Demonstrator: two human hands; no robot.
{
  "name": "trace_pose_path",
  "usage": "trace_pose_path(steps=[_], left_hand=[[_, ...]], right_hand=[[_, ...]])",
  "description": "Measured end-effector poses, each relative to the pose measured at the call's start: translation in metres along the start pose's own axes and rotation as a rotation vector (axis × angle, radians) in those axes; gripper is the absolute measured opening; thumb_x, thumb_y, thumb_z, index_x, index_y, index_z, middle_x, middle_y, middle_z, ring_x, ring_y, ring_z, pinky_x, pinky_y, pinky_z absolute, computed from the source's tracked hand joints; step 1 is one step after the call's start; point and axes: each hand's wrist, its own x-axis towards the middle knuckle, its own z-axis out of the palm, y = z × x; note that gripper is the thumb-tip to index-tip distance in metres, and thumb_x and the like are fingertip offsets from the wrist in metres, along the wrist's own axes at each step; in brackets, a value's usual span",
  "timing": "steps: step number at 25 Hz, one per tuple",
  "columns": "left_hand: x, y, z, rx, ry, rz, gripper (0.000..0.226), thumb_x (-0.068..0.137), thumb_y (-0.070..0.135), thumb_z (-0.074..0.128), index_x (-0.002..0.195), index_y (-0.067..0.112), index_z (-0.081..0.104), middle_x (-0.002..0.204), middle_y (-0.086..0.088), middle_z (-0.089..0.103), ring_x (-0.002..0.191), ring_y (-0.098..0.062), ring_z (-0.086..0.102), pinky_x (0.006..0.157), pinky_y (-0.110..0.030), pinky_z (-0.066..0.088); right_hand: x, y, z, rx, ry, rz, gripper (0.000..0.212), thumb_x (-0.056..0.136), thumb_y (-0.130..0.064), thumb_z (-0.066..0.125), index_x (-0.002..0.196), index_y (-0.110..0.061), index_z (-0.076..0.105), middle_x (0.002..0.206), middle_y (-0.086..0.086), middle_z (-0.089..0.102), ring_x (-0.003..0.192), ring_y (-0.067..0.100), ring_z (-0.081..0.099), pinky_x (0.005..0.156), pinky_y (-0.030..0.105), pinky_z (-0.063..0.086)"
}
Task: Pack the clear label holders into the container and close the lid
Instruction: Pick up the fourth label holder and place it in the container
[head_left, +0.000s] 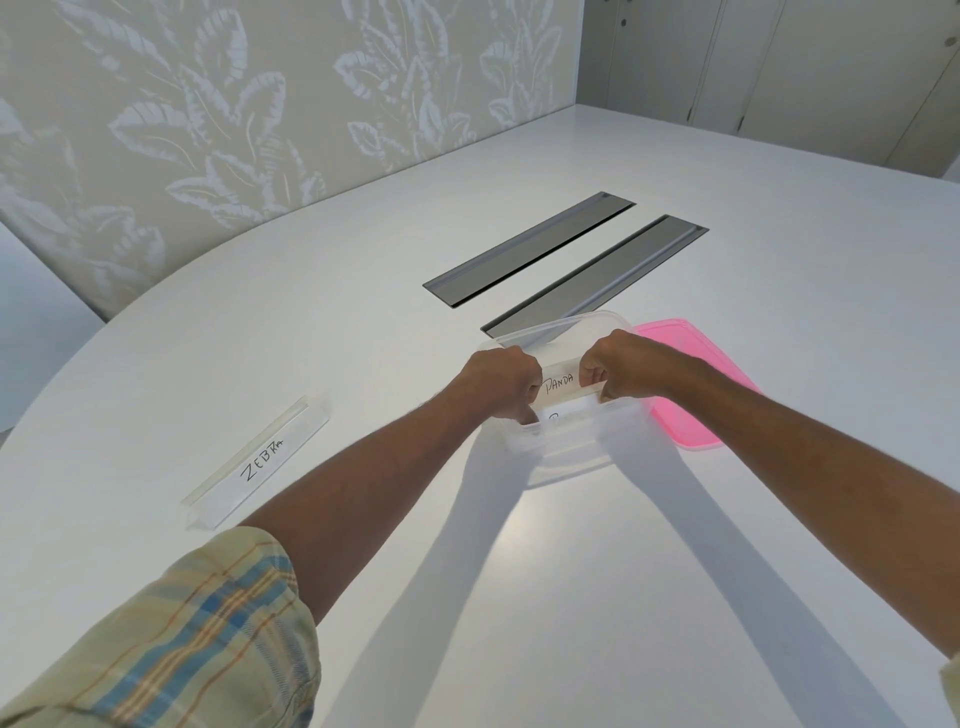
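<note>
A clear plastic container (566, 451) stands on the white table, centre right. Over its opening both hands grip a clear label holder marked PANDA (560, 387): my left hand (501, 376) is closed on its left end, my right hand (621, 366) on its right end. Under it, inside the container, part of another label holder (563, 417) shows. A third clear label holder marked ZEBRA (260, 460) lies flat on the table to the left. The pink lid (696, 384) lies on the table just right of the container, partly hidden by my right forearm.
Two grey cable-slot covers (527, 247) (597, 275) are set flush into the white table (363, 338) beyond the container. A leaf-patterned wall runs along the table's far left edge, with pale cabinets at the back right.
</note>
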Motion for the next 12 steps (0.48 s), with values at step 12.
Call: trace_pose_path(steps=[12], left_hand=[[-0.079,-0.029,-0.001,-0.347,0.592,-0.192,0.020,0.099,0.041,0.062,0.111,0.030,0.074,0.102,0.011,0.073,0.098,-0.016,0.065,0.078,-0.032,0.051]], right_hand=[[-0.012,-0.059,-0.034,0.261,0.354,0.042,0.002,0.088,-0.023,0.081,0.089,-0.021,0.082,0.088,-0.006,0.080,0.083,0.017,0.075,0.080,0.039,0.063]])
